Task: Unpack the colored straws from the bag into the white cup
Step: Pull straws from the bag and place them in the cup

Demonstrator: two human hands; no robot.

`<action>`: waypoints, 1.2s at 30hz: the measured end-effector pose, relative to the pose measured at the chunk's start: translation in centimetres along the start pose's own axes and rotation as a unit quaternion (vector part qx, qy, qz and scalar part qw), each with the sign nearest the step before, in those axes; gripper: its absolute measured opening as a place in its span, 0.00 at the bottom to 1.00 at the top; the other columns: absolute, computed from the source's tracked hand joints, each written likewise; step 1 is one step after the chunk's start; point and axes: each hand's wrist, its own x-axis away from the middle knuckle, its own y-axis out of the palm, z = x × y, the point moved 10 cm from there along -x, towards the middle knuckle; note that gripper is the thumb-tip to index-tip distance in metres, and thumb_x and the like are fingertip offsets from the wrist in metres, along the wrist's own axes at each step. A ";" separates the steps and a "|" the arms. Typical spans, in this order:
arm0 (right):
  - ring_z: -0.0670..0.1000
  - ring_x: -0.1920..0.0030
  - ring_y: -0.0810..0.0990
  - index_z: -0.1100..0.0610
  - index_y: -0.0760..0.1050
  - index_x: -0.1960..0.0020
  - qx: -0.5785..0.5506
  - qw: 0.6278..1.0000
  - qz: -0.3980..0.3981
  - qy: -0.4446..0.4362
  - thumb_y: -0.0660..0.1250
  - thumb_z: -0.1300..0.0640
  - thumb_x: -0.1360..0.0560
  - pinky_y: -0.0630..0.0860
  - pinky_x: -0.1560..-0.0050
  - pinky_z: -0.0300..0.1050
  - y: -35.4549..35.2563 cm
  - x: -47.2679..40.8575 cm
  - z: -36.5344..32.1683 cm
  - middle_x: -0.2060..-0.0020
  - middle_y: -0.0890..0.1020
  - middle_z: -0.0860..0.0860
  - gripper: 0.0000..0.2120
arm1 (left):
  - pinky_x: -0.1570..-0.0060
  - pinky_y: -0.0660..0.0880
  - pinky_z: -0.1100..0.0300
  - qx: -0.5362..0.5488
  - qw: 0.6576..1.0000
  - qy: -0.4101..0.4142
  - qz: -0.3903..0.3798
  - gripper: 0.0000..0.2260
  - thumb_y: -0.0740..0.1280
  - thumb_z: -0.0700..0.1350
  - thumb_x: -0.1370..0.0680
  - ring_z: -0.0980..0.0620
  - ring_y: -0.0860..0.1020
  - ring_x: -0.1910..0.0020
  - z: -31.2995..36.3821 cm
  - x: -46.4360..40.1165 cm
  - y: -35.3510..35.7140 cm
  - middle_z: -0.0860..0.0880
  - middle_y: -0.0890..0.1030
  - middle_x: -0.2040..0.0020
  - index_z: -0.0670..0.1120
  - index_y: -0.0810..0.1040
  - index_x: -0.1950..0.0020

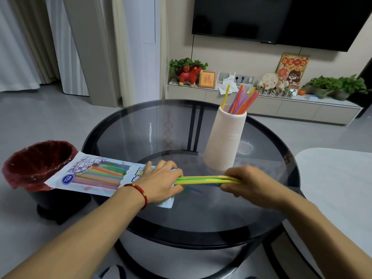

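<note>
Glass round table (141,125) on grey floor (40,121); each hand grips straws (201,180).

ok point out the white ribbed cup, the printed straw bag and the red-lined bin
white ribbed cup (225,141), head view, middle of its side wall
printed straw bag (94,174), head view, clear front panel
red-lined bin (36,158), head view, inner liner

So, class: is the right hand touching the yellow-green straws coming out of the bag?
Touching. The head view shows the right hand closed around the ends of the yellow-green straws, with no gap.
</note>
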 end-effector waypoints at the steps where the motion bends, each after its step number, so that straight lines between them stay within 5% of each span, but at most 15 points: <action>1: 0.45 0.66 0.79 0.50 0.84 0.49 -0.077 0.997 -0.007 0.003 0.71 0.44 0.21 0.76 0.65 0.41 -0.6 0.6 0.5 0.63 0.85 0.51 0.10 | 0.28 0.52 0.33 0.000 1.000 0.010 -0.002 0.11 0.57 0.58 0.18 0.49 0.63 0.31 0.3 -0.1 0.1 0.52 0.67 0.33 0.54 0.73 0.42; 3: 0.46 0.66 0.81 0.51 0.86 0.45 -0.267 0.963 -0.017 0.010 0.74 0.41 0.24 0.77 0.67 0.39 -1.4 1.7 1.6 0.57 0.87 0.54 0.16 | 0.28 0.52 0.32 -0.001 1.000 0.024 -0.002 0.10 0.56 0.55 0.17 0.49 0.62 0.30 1.0 -0.2 0.1 0.52 0.67 0.33 0.53 0.72 0.41; 6: 0.52 0.60 0.85 0.56 0.86 0.41 -0.532 0.846 -0.021 -0.004 0.81 0.39 0.33 0.78 0.68 0.40 -1.2 2.8 2.7 0.44 0.87 0.61 0.28 | 0.29 0.55 0.33 0.017 0.999 0.025 0.019 0.10 0.54 0.54 0.16 0.50 0.64 0.34 1.6 -0.3 -0.6 0.53 0.69 0.36 0.51 0.71 0.44; 9: 0.53 0.63 0.84 0.57 0.85 0.43 -0.631 0.776 0.011 -0.012 0.85 0.39 0.40 0.77 0.68 0.43 0.5 1.9 2.3 0.48 0.87 0.59 0.32 | 0.30 0.58 0.36 0.041 0.998 0.029 0.045 0.08 0.53 0.55 0.16 0.51 0.65 0.38 2.0 -0.4 -1.3 0.55 0.69 0.40 0.54 0.66 0.50; 11: 0.51 0.67 0.81 0.60 0.82 0.41 -0.609 0.791 0.055 0.025 0.83 0.38 0.38 0.75 0.70 0.42 2.3 0.5 1.6 0.57 0.84 0.56 0.35 | 0.29 0.56 0.35 0.039 0.998 0.040 0.042 0.08 0.53 0.55 0.16 0.51 0.65 0.37 2.5 -0.4 -1.0 0.54 0.70 0.39 0.54 0.66 0.50; 13: 0.51 0.67 0.80 0.57 0.85 0.43 -0.536 0.836 0.102 0.057 0.76 0.36 0.30 0.74 0.70 0.44 3.7 -0.7 0.6 0.61 0.82 0.57 0.27 | 0.28 0.54 0.34 0.043 0.997 0.056 0.036 0.09 0.54 0.55 0.16 0.51 0.66 0.36 3.4 -0.5 -0.4 0.54 0.70 0.38 0.53 0.69 0.46; 16: 0.55 0.66 0.82 0.62 0.85 0.55 -0.454 0.870 0.184 0.056 0.67 0.46 0.17 0.76 0.72 0.46 3.0 -1.6 -1.1 0.63 0.84 0.65 0.20 | 0.29 0.57 0.37 0.049 0.996 0.060 0.036 0.08 0.56 0.57 0.17 0.51 0.66 0.37 3.7 -0.5 -0.3 0.54 0.70 0.40 0.54 0.69 0.47; 20: 0.61 0.71 0.81 0.70 0.82 0.59 -0.397 0.873 0.277 0.064 0.64 0.60 0.18 0.74 0.76 0.46 -2.6 -0.4 -0.4 0.67 0.83 0.67 0.17 | 0.30 0.60 0.39 0.020 0.999 0.038 0.025 0.06 0.60 0.55 0.20 0.49 0.67 0.37 2.4 -0.2 0.5 0.53 0.71 0.40 0.54 0.68 0.48; 25: 0.55 0.76 0.84 0.59 0.83 0.60 -0.227 0.916 0.326 0.050 0.64 0.53 0.17 0.81 0.76 0.42 -9.9 2.5 -0.8 0.73 0.85 0.56 0.17 | 0.29 0.60 0.40 0.024 0.998 0.042 0.036 0.09 0.61 0.54 0.20 0.50 0.67 0.35 2.3 -0.4 0.8 0.53 0.70 0.39 0.55 0.72 0.42; 30: 0.53 0.77 0.84 0.63 0.80 0.59 -0.057 0.963 0.251 0.085 0.64 0.53 0.17 0.85 0.72 0.50 -7.9 0.2 -1.4 0.75 0.84 0.55 0.17 | 0.30 0.61 0.40 0.014 0.999 0.036 0.034 0.10 0.61 0.55 0.21 0.49 0.67 0.36 2.5 -0.6 1.0 0.52 0.69 0.40 0.55 0.72 0.41; 36: 0.52 0.78 0.83 0.61 0.80 0.58 -0.056 0.969 0.219 0.095 0.64 0.52 0.18 0.86 0.69 0.50 -5.5 -1.4 0.1 0.74 0.84 0.55 0.16 | 0.30 0.61 0.41 0.008 0.999 0.039 0.032 0.11 0.59 0.54 0.21 0.48 0.67 0.36 2.6 -0.5 1.1 0.52 0.69 0.40 0.54 0.71 0.40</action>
